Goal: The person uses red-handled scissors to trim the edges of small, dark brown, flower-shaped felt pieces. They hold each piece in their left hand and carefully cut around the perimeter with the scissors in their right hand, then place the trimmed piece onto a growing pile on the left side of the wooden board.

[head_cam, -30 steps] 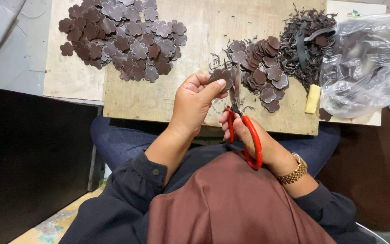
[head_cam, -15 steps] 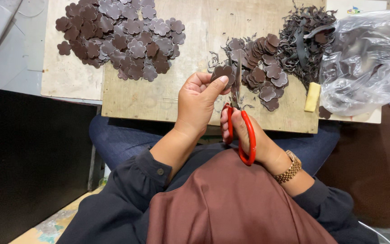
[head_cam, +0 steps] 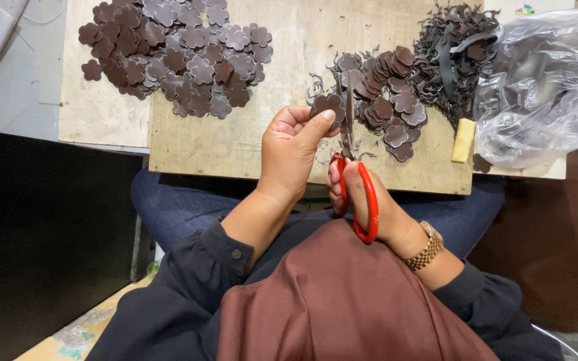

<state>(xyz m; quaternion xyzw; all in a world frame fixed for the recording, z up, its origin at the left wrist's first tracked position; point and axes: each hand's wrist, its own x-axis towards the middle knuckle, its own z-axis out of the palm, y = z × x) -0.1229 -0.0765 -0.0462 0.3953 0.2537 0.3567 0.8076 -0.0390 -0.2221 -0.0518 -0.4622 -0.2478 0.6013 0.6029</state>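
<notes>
Since a second ago both hands have barely shifted: the left hand (head_cam: 291,150) has turned the brown flower-shaped piece (head_cam: 327,105) a little against the blades of the red-handled scissors (head_cam: 354,175), so trimming around its edge looks under way. Its grip pinches the piece over the wooden counter (head_cam: 242,144); the right hand (head_cam: 369,200) is closed through the scissor handles. Untrimmed pieces (head_cam: 386,100) lie just beyond, the finished pile (head_cam: 175,50) well apart.

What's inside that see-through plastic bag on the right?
The clear plastic bag shows dark brown shapes through its crinkled side, like the scrap pile beside it. Folds and glare hide exactly what they are and how many.
</notes>
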